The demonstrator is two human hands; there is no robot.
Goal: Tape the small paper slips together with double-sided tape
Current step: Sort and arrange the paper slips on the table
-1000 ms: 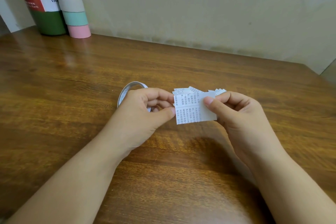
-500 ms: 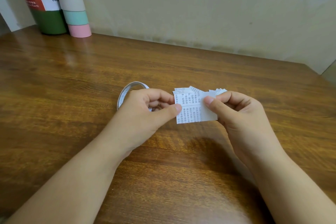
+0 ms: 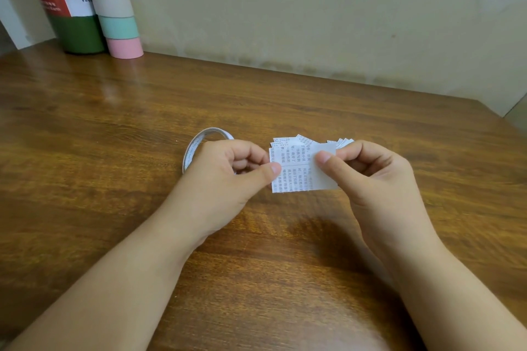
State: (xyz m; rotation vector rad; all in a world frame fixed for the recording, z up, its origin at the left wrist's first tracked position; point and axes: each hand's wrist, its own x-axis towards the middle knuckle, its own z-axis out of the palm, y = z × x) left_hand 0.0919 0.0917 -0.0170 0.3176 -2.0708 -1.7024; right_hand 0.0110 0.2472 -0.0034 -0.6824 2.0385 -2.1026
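Fanned printed paper slips (image 3: 296,168), pinched by left hand (image 3: 228,177), right hand (image 3: 370,177)

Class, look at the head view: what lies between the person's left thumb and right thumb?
The paper slips, a fanned stack pinched at opposite edges by the left hand and right hand; the head view shows printed paper between the thumbs.

paper slips (image 3: 296,168) above table (image 3: 114,137), tape roll (image 3: 196,148) left, canisters (image 3: 85,8) far-left

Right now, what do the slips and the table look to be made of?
Slips: thin white paper, matte, printed with small dark text; edges fan out separately. Table: wood or wood-look laminate, brown grain with a glossy finish, shown by soft reflections near the back; which one I cannot tell.
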